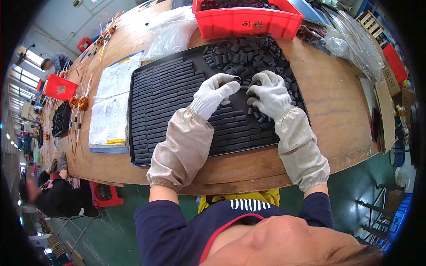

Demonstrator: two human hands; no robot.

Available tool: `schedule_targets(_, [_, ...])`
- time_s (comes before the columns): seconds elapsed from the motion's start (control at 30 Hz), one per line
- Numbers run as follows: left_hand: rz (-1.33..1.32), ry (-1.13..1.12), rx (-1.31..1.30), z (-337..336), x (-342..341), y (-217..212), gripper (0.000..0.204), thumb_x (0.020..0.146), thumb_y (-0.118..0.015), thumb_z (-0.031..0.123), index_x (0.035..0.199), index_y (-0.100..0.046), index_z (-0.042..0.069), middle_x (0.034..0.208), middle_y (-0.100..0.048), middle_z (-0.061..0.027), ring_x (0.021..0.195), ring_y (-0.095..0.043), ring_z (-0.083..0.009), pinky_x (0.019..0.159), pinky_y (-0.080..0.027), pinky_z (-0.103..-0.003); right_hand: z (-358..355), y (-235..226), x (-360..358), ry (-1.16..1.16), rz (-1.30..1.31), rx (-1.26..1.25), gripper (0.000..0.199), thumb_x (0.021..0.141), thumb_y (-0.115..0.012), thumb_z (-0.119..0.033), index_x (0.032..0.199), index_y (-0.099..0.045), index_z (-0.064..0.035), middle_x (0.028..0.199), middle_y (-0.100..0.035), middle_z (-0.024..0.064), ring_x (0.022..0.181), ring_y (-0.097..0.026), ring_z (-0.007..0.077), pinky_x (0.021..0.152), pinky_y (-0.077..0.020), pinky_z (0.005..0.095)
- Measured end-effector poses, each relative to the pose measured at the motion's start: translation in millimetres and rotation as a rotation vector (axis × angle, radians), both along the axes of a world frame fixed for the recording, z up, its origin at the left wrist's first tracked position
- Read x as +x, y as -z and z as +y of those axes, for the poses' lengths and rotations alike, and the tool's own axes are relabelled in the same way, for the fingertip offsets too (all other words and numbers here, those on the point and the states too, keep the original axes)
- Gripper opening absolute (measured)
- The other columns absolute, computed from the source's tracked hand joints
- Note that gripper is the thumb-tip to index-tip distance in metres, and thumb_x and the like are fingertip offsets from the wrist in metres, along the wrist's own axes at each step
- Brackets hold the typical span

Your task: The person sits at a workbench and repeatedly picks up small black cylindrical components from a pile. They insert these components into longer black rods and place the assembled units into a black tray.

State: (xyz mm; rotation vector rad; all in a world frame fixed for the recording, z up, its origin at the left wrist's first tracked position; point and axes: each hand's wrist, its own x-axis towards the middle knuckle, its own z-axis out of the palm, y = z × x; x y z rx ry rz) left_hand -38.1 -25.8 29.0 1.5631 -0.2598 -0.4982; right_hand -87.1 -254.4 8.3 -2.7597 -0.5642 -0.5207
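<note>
On the table lies a black tray with short black tubes. Many tubes lie in tight, neat rows across its left and front parts, and a loose heap of tubes fills the far right. My left hand, in a white knitted glove, pinches one short black tube between thumb and fingers above the tray. Close beside it, my right hand, gloved too, has curled fingers at the edge of the heap. Whatever those fingers hold, if anything, is hidden. Several loose tubes lie under that hand.
A red bin of black pieces stands behind the tray. Left of the tray are an open folder of papers and a clear plastic bag. Copper-wound coils lie farther left, near a seated co-worker. Bubble wrap sits at right.
</note>
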Motion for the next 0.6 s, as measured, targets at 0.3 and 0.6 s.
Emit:
schedule_targets(0.3, [-0.052, 0.045, 0.098, 0, 0, 2, 0.032, 0.099, -0.070, 0.024, 0.125, -0.070, 0.006, 0.108, -0.071, 0.0014, 0.092, -0.063, -0.0057, 0.077, -0.053, -0.024, -2, -2, 9, -0.042, 0.150, 0.683, 0.023, 0.086, -0.080, -0.016, 0.107, -0.073, -0.0133, 0.109, -0.068, 0.0062, 0.106, -0.066, 0.0237, 0.093, -0.0507, 0.0367])
schedule_targets(0.6, [-0.096, 0.164, 0.307, -2, -4, -6, 0.038, 0.097, -0.071, 0.027, 0.128, -0.069, 0.005, 0.111, -0.073, -0.0039, 0.100, -0.066, -0.0107, 0.084, -0.056, -0.028, 3, 9, 12, -0.098, 0.409, 0.975, 0.020, 0.096, -0.069, -0.002, 0.115, -0.063, -0.0061, 0.106, -0.069, 0.0012, 0.101, -0.064, 0.0094, 0.091, -0.0507, 0.0275])
